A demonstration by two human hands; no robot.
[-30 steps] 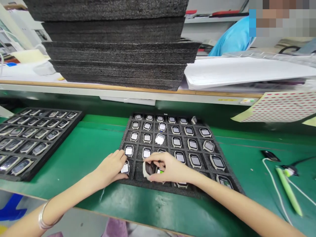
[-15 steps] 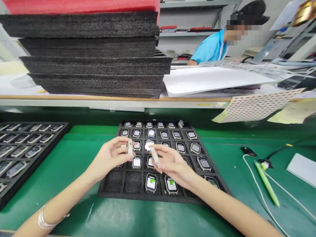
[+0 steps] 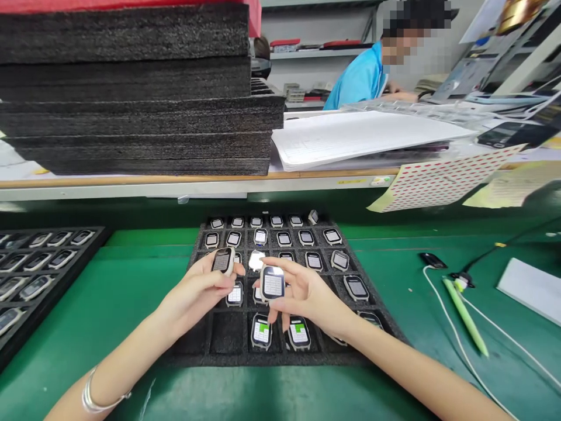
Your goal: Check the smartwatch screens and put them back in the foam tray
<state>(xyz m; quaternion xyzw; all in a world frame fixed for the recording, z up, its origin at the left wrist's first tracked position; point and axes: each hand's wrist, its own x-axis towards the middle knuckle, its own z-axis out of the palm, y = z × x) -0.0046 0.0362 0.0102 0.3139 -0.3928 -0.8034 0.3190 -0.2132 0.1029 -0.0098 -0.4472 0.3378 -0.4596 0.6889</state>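
Observation:
Above the black foam tray (image 3: 228, 358), my left hand (image 3: 193, 289) grips a smartwatch body (image 3: 223, 261) without a strap, its dark screen facing up. My right hand (image 3: 309, 295) pinches a second strapless smartwatch (image 3: 272, 283) by its edges; that screen is lit with a pale grid. Both hands are closed and held side by side over the middle of the tray. Rows of similar watches sit in the compartments below, and two in the front row, such as this watch (image 3: 262, 331), show a green patch. My hands hide some of the compartments.
A second foam tray of watches (image 3: 52, 257) lies at the left. On the right are a green pen (image 3: 465, 316), a white cable (image 3: 442, 310) and a white pad (image 3: 530, 295). Stacked black foam trays (image 3: 135, 117) stand on the shelf ahead. Beyond it is a person in blue (image 3: 357, 79).
Both watches have turned from edge-on so their screens face me. My hands stay over the tray, and the view has shifted slightly.

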